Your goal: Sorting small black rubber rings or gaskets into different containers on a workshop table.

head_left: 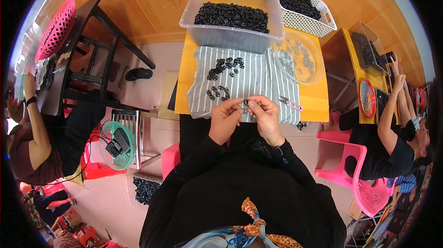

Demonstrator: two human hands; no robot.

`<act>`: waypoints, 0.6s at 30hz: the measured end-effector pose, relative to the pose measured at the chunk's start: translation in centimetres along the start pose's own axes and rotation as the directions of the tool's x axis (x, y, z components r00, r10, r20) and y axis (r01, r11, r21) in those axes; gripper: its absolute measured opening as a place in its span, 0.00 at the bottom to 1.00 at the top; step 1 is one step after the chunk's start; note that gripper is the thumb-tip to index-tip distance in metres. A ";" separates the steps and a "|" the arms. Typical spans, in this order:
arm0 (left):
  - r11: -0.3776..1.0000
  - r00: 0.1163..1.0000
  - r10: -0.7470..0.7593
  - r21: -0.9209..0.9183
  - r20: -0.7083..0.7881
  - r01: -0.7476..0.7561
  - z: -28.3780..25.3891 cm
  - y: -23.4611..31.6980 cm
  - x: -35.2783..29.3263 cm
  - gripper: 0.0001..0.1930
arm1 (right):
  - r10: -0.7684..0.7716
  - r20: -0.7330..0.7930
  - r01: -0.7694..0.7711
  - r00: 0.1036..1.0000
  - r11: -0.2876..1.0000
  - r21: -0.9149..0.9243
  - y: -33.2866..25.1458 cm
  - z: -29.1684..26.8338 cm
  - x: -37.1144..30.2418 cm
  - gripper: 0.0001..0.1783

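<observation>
My left hand (225, 117) and my right hand (265, 117) meet over the near edge of a grey-and-white striped cloth (258, 70). Both are closed in a pinch at a small black oval part (246, 103), which sits between their fingertips. What else the fingers may hide is too small to make out. Loose black parts (223, 67) of the same look lie in a cluster on the cloth, with several more (218, 93) nearer my left hand. Right of my right hand rests a pair of small snips (292, 104) with pinkish handles.
Behind the cloth stands a clear plastic bin (244, 40) of black parts, beside a white perforated basket (328, 25). A round clear tray (315, 76) holds small metallic pieces on the wooden table (318, 105). Other people work at both sides, near a pink chair (362, 155).
</observation>
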State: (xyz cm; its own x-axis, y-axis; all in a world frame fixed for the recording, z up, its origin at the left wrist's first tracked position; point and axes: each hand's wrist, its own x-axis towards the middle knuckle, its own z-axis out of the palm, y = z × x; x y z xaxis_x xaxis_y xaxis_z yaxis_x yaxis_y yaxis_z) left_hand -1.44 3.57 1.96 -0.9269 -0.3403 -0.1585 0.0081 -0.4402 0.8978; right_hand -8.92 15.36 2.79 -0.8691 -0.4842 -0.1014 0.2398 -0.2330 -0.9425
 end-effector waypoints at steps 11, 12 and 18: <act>1.000 1.000 0.016 0.011 -0.007 -0.016 0.0 -0.2 0.1 0.14 | 0.042 -0.002 -0.042 0.999 0.999 0.028 -0.1 -0.1 -0.1 0.05; 1.000 1.000 0.015 0.017 -0.007 -0.015 0.0 -0.1 0.0 0.14 | 0.019 0.012 -0.019 1.000 1.000 0.004 -0.2 0.0 -0.2 0.05; 0.998 0.998 0.058 -0.001 -0.020 -0.058 0.1 -0.4 0.0 0.13 | -0.077 0.079 0.092 0.994 0.975 -0.201 -0.1 0.2 -0.5 0.05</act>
State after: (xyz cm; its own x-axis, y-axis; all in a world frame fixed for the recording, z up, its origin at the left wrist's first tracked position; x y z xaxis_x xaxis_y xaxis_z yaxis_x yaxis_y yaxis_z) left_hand -1.48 3.79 1.66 -0.9171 -0.3819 -0.1146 0.0622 -0.4210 0.9049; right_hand -8.44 15.47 2.96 -0.8483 -0.5296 -0.0028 0.0669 -0.1019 -0.9925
